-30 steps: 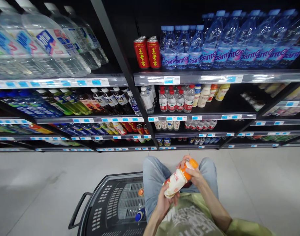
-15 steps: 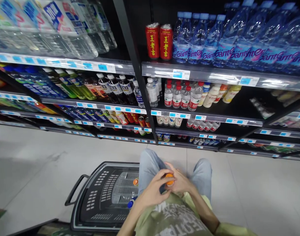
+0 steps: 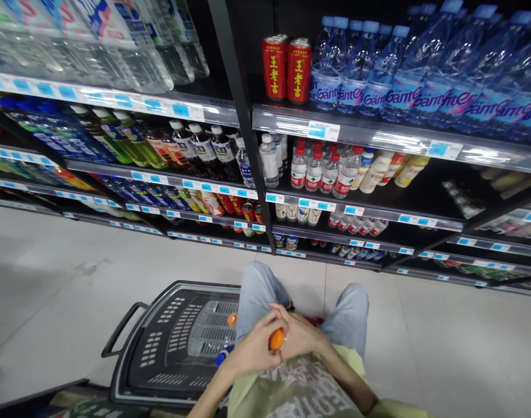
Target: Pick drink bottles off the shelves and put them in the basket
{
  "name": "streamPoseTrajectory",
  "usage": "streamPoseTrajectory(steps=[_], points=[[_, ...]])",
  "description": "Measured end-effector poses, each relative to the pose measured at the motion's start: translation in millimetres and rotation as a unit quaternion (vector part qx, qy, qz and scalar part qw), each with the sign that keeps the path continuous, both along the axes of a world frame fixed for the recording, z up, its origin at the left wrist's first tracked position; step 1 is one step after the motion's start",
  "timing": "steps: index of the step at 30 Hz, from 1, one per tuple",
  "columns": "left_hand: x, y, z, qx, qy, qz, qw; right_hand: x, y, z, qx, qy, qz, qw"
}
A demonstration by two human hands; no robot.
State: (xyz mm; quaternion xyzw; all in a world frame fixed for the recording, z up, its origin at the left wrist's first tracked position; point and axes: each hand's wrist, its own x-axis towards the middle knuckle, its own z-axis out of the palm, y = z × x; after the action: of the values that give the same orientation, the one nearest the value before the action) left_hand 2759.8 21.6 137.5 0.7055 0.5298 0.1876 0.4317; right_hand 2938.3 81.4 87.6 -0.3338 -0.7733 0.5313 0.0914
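Observation:
My left hand [image 3: 257, 343] and my right hand [image 3: 300, 335] meet in front of my lap, curled around a bottle with an orange cap [image 3: 276, 339]. The cap faces up at me between the fingers and thumb of the left hand. Most of the bottle's body is hidden by the hands, with the right hand closed about its side. To the left of my leg stands a dark shopping basket [image 3: 161, 325]. Inside it are another orange-capped bottle [image 3: 232, 319] and a blue-capped bottle [image 3: 224, 355], both partly hidden.
Shelves of drinks [image 3: 356, 212] run across the front, with red cans [image 3: 286, 69] and blue-tinted water bottles [image 3: 378, 81] on the upper right. The basket's handle [image 3: 121, 331] sticks out to the left. My knees [image 3: 352, 299] are bent toward the shelves above a tiled floor [image 3: 443, 342].
Both hands have moved left and closer to my body with the orange-capped bottle. The left fingers have shifted around the cap, and the view has moved slightly.

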Motion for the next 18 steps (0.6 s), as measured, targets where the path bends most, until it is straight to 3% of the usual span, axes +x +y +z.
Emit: streamPoseTrajectory(steps=[6, 10, 14, 18], points=[[-17.0, -0.3, -4.6, 0.079, 0.085, 0.046, 0.992, -12.8, -5.6, -9.3, -0.006, 0.078, -0.066, 0.995], [-60.9, 9.6, -1.7, 0.108, 0.162, 0.173, 0.966, -10.7, -4.2, -11.7, 0.004, 0.064, -0.096, 0.993], [-108.4, 15.8, -15.5, 0.128, 0.254, 0.3, 0.911, -17.8, -14.1, -22.6, 0.043, 0.015, 0.015, 0.999], [-154.2, 20.8, -49.6, 0.082, 0.329, 0.358, 0.87, -32.6, -31.2, -48.9, 0.017, -0.026, 0.136, 0.99]])
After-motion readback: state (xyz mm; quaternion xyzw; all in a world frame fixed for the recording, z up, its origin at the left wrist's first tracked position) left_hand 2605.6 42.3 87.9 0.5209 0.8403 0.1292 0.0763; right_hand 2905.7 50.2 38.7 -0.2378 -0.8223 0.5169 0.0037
